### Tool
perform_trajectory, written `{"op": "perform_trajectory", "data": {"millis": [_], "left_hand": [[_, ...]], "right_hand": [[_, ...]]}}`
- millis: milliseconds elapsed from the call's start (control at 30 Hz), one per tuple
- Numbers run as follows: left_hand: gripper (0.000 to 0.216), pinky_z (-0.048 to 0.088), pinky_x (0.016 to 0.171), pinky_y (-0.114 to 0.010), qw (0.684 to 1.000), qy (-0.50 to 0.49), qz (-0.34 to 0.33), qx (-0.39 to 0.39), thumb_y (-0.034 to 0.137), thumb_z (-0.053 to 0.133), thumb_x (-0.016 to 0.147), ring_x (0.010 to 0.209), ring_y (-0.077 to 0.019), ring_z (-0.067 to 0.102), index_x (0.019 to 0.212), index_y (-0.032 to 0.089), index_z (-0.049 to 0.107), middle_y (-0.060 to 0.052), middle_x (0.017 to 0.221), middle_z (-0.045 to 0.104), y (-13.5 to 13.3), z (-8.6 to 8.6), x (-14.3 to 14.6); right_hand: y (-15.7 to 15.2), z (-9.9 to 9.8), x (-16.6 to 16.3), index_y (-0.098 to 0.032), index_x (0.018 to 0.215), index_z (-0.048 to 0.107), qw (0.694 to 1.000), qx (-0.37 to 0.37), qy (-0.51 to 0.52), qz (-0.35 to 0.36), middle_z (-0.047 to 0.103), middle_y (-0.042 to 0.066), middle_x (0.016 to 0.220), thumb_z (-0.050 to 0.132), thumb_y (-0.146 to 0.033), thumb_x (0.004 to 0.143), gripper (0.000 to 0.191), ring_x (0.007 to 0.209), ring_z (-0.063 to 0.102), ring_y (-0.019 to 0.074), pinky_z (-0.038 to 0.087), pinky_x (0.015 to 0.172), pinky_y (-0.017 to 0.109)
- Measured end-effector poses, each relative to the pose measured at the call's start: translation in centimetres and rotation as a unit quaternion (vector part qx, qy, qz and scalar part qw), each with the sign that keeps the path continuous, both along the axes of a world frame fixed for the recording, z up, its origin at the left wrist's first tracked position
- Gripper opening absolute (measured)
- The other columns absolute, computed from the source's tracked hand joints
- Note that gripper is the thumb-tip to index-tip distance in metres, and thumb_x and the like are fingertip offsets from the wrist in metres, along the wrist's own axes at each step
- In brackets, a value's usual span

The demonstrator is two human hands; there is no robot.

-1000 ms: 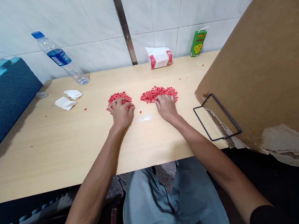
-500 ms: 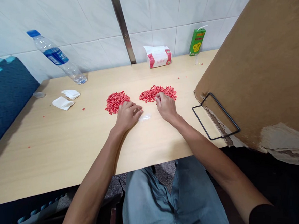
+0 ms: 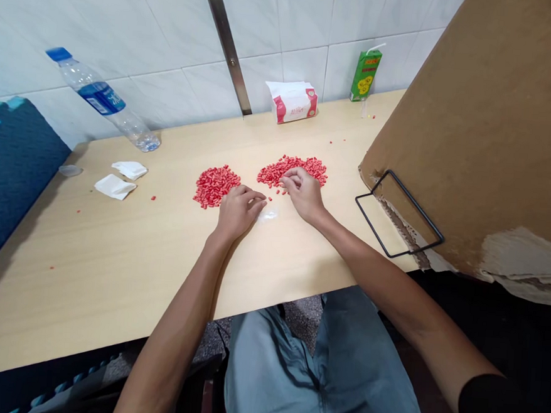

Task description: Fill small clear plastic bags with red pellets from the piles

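In the head view, the person's left hand (image 3: 238, 213) lies on the light wooden table (image 3: 111, 264), just beside a heap of small red plastic pellets (image 3: 214, 186). Its fingers are loosely curved and closed on nothing. The right hand (image 3: 303, 194) is over the near edge of a second red pellet heap (image 3: 293, 170), with fingertips (image 3: 284, 182) pressed together in a small pinch; I cannot tell if a pellet is between them. A few loose pellets (image 3: 270, 198) lie between the hands. On the right, a black wire stand (image 3: 417, 206) props a brown cardboard sheet (image 3: 488, 133) upright.
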State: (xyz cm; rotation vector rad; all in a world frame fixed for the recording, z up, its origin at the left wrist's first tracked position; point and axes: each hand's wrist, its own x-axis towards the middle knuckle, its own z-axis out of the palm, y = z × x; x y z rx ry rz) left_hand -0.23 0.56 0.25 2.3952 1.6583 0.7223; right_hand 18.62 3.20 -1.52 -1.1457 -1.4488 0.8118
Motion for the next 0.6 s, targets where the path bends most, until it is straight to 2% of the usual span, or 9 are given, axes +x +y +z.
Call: {"op": "perform_trajectory", "data": {"millis": [100,167,333,467,600], "left_hand": [[0.029,0.043,0.084,-0.035,0.999,-0.043,-0.006,-0.022,0.034,0.046,0.09,0.093,-0.0215,0.057,0.102,0.023,0.07,-0.005,0.096,0.066,0.0,0.2,0.0],[0.027,0.044,0.083,-0.034,0.996,-0.071,-0.014,-0.059,0.03,0.045,0.088,0.089,-0.02,0.058,0.098,0.021,0.069,-0.005,0.095,0.066,0.0,0.6,-0.2],[0.025,0.046,0.08,-0.035,0.986,-0.062,-0.06,-0.14,0.036,0.059,0.078,0.085,-0.0204,0.057,0.096,0.021,0.069,-0.005,0.093,0.063,-0.3,1.7,-0.9],[0.027,0.046,0.084,-0.036,0.985,-0.039,-0.084,-0.145,0.042,0.066,0.072,0.085,-0.0206,0.056,0.09,0.022,0.07,-0.005,0.093,0.061,-0.5,1.7,-1.1],[0.021,0.047,0.083,-0.035,0.982,-0.073,-0.088,-0.153,0.041,0.063,0.076,0.086,-0.0197,0.059,0.08,0.022,0.071,-0.004,0.093,0.064,-0.6,1.2,-1.0]], "right_hand": [[0.0,0.0,-0.1,-0.021,0.088,0.054,0.998,0.007,0.058,0.018,0.066,-0.001,0.076,0.053,-0.033,0.087,0.011,0.073,0.066,0.0144,0.051,0.067,0.026],[0.0,0.0,0.1,-0.021,0.086,0.054,0.998,0.01,0.06,0.017,0.065,-0.001,0.074,0.054,-0.032,0.086,0.01,0.071,0.066,0.0141,0.05,0.065,0.026],[-0.2,0.1,0.2,-0.021,0.09,0.057,1.0,0.02,-0.012,0.013,0.067,0.0,0.078,0.052,-0.028,0.087,0.009,0.071,0.065,0.0143,0.05,0.067,0.027],[-0.4,0.1,0.0,-0.021,0.09,0.058,0.997,0.044,-0.069,0.009,0.068,0.001,0.083,0.05,-0.025,0.087,0.009,0.076,0.066,0.0148,0.05,0.071,0.028],[-0.5,0.1,0.0,-0.021,0.089,0.058,0.996,0.057,-0.073,0.009,0.067,0.0,0.082,0.05,-0.023,0.087,0.009,0.076,0.066,0.0146,0.051,0.072,0.028]]}}
